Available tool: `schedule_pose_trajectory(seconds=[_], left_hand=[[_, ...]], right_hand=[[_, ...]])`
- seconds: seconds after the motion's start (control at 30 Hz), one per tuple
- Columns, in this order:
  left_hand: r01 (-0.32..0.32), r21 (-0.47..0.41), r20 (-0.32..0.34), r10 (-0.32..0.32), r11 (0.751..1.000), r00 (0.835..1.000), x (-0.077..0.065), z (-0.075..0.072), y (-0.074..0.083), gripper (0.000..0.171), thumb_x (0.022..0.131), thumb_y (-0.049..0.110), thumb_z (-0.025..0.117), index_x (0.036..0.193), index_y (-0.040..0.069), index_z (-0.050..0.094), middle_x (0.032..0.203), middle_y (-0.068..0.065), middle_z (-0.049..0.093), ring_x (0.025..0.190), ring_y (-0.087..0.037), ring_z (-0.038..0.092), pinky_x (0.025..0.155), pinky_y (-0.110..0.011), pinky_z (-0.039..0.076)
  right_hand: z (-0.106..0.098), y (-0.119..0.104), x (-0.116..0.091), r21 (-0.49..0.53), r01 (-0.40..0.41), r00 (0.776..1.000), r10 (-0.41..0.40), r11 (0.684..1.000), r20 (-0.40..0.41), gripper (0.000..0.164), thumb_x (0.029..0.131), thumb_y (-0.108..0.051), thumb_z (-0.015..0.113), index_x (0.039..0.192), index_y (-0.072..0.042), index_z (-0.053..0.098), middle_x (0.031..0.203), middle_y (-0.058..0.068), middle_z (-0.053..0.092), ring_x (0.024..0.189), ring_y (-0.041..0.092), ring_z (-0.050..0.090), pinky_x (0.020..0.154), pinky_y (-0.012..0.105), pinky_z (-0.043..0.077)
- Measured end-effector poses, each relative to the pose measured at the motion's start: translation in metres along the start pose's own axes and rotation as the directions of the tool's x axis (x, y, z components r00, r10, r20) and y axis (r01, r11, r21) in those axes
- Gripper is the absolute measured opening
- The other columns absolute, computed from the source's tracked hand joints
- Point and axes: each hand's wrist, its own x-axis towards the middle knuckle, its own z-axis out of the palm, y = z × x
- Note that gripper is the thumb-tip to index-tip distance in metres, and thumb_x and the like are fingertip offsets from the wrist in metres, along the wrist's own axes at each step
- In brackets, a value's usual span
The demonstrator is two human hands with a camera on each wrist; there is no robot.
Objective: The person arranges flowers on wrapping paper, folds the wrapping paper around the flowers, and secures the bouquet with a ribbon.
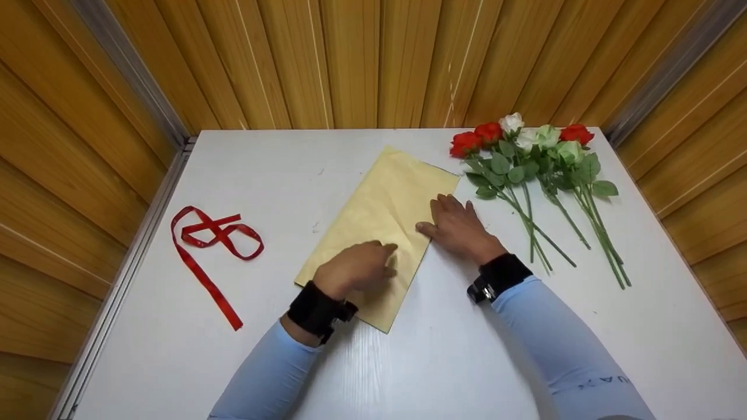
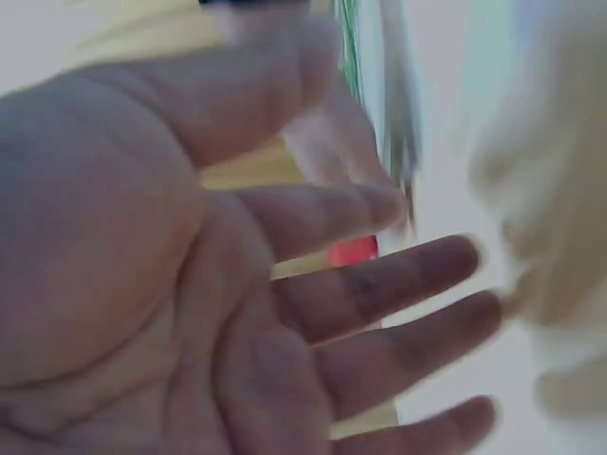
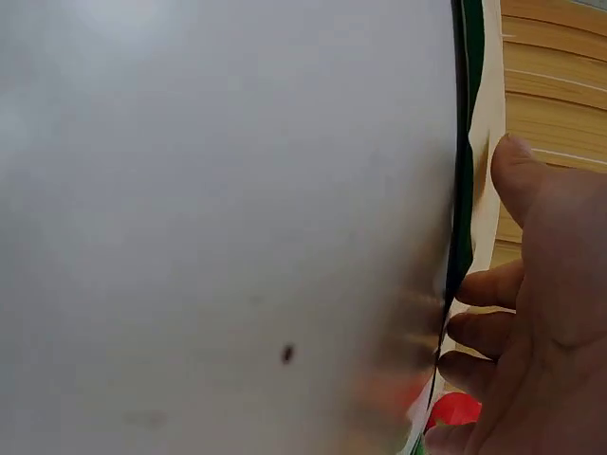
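A folded sheet of tan wrapping paper lies at a slant on the white table. My left hand is over its lower part, and the left wrist view shows that palm with its fingers extended and nothing in them. The fingertips of my right hand rest on the paper's right edge, thumb spread toward the middle. Along that edge, the right wrist view shows a dark green layer next to the tan one. Faint creases run across the paper between my hands.
A looped red ribbon lies on the left of the white table. At the back right are red roses, pale green roses and white ones, their stems pointing toward me. A wood-patterned wall borders the table's far side.
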Motion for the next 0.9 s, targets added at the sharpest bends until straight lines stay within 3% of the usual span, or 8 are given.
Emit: schedule_pose_trajectory(seconds=[0.13, 0.23, 0.37, 0.47, 0.53, 0.63, 0.73, 0.9], left_hand=[[0.078, 0.104, -0.1, -0.067, 0.992, 0.993, 0.006, -0.01, -0.036, 0.052, 0.109, 0.006, 0.045, 0.161, 0.009, 0.043, 0.161, -0.019, 0.047, 0.151, -0.038, 0.043, 0.116, -0.058, 0.043], [0.093, 0.14, -0.095, -0.08, 0.986, 0.992, 0.016, -0.014, -0.057, 0.058, 0.107, 0.0, 0.038, 0.164, 0.012, 0.038, 0.172, -0.016, 0.03, 0.161, -0.038, 0.024, 0.123, -0.062, 0.032], [0.046, 0.146, -0.099, -0.031, 0.988, 0.995, 0.03, -0.013, -0.072, 0.06, 0.107, -0.007, 0.035, 0.164, 0.012, 0.036, 0.173, -0.015, 0.028, 0.161, -0.039, 0.021, 0.123, -0.063, 0.03], [0.061, 0.15, -0.087, -0.048, 0.987, 0.995, 0.035, -0.011, -0.077, 0.058, 0.11, -0.006, 0.033, 0.165, 0.011, 0.034, 0.173, -0.015, 0.027, 0.162, -0.037, 0.021, 0.124, -0.062, 0.03], [0.085, 0.151, -0.071, -0.075, 0.985, 0.995, 0.034, -0.01, -0.08, 0.055, 0.112, -0.003, 0.031, 0.166, 0.01, 0.033, 0.173, -0.015, 0.027, 0.162, -0.036, 0.021, 0.124, -0.062, 0.029], [0.124, 0.112, -0.052, -0.119, 0.986, 0.992, 0.03, -0.009, -0.08, 0.053, 0.113, 0.003, 0.032, 0.166, 0.01, 0.032, 0.173, -0.017, 0.026, 0.162, -0.036, 0.021, 0.124, -0.067, 0.026], [0.145, 0.088, -0.043, -0.141, 0.986, 0.989, 0.022, -0.007, -0.077, 0.058, 0.109, 0.004, 0.039, 0.166, 0.008, 0.031, 0.173, -0.019, 0.025, 0.162, -0.037, 0.02, 0.121, -0.075, 0.023], [0.105, 0.177, -0.054, -0.097, 0.979, 0.994, 0.007, 0.003, -0.058, 0.053, 0.111, 0.006, 0.04, 0.164, 0.004, 0.035, 0.17, -0.022, 0.031, 0.16, -0.039, 0.026, 0.113, -0.08, 0.029]], right_hand=[[0.007, -0.026, -0.016, -0.089, 0.075, 0.997, -0.078, 0.993, -0.029, 0.082, 0.109, -0.055, 0.048, 0.163, 0.004, 0.031, 0.169, 0.03, 0.026, 0.159, 0.048, 0.02, 0.126, 0.07, 0.012], [0.015, -0.051, -0.036, -0.174, 0.184, 0.981, -0.191, 0.967, -0.026, 0.083, 0.106, -0.06, 0.049, 0.161, 0.001, 0.036, 0.168, 0.027, 0.032, 0.158, 0.046, 0.026, 0.126, 0.069, 0.017], [0.029, -0.078, -0.064, -0.242, 0.361, 0.93, -0.367, 0.901, 0.022, 0.08, 0.105, -0.062, 0.049, 0.158, -0.002, 0.044, 0.164, 0.021, 0.043, 0.154, 0.042, 0.036, 0.124, 0.067, 0.024], [0.038, -0.086, -0.077, -0.238, 0.455, 0.889, -0.455, 0.858, 0.061, 0.076, 0.106, -0.062, 0.048, 0.156, -0.006, 0.048, 0.16, 0.016, 0.049, 0.151, 0.038, 0.041, 0.123, 0.065, 0.029], [0.041, -0.084, -0.081, -0.23, 0.481, 0.875, -0.48, 0.846, 0.064, 0.073, 0.106, -0.061, 0.048, 0.154, -0.006, 0.051, 0.158, 0.015, 0.052, 0.149, 0.036, 0.044, 0.122, 0.064, 0.031], [0.039, -0.072, -0.079, -0.214, 0.458, 0.887, -0.46, 0.863, 0.043, 0.071, 0.107, -0.059, 0.048, 0.153, -0.005, 0.052, 0.157, 0.014, 0.053, 0.148, 0.036, 0.046, 0.121, 0.065, 0.032], [0.031, -0.052, -0.071, -0.183, 0.383, 0.923, -0.384, 0.906, 0.03, 0.073, 0.108, -0.057, 0.047, 0.155, -0.002, 0.05, 0.159, 0.016, 0.051, 0.15, 0.039, 0.043, 0.122, 0.067, 0.028], [0.014, -0.015, -0.049, -0.122, 0.22, 0.976, -0.218, 0.968, 0.025, 0.074, 0.11, -0.056, 0.044, 0.157, 0.001, 0.045, 0.164, 0.02, 0.043, 0.154, 0.042, 0.036, 0.123, 0.072, 0.02]])
